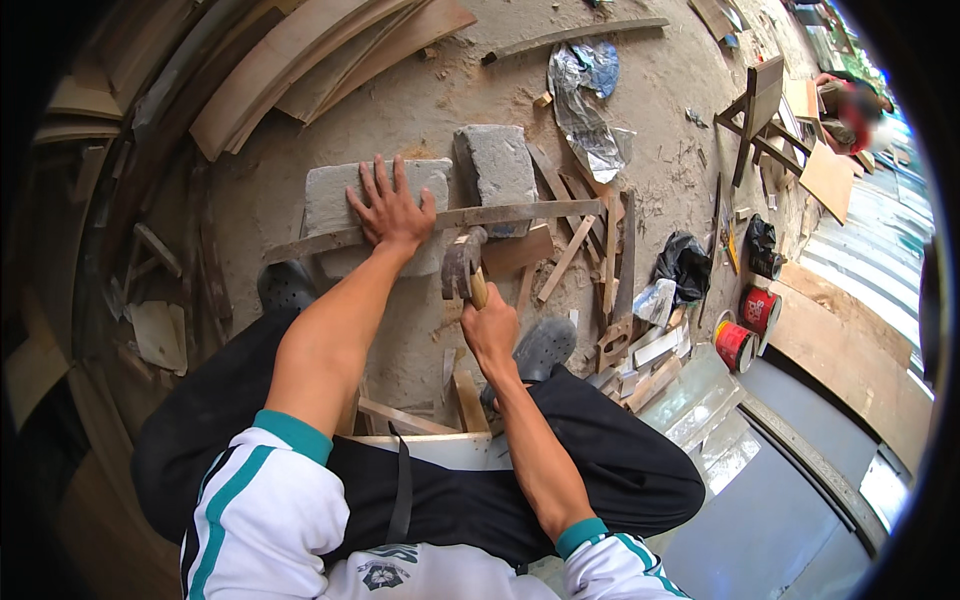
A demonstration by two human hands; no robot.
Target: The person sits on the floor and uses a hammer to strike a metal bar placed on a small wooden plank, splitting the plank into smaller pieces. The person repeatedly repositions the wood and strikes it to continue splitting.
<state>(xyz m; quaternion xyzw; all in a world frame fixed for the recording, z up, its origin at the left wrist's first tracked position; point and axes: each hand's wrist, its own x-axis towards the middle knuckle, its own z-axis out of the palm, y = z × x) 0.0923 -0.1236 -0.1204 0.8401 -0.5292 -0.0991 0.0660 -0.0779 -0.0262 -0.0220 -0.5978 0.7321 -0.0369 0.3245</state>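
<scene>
Left grip (392, 212): your palm down, fingers spread over strip (545, 211) and left block (328, 190); nearer the strip.
Right grip (490, 325): wrapped round your hammer (460, 266) by its handle.
Strip: just beyond hammer head, long axis left-right, across left block and right block (497, 165).
Blocks: rough, grey, squared.
Hammer: dark head, pale handle.

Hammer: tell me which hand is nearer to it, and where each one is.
Right. The right hand grips the hammer by its handle; the left hand lies spread over the wood strip and gray block, to the hammer's left and apart from it.
</scene>
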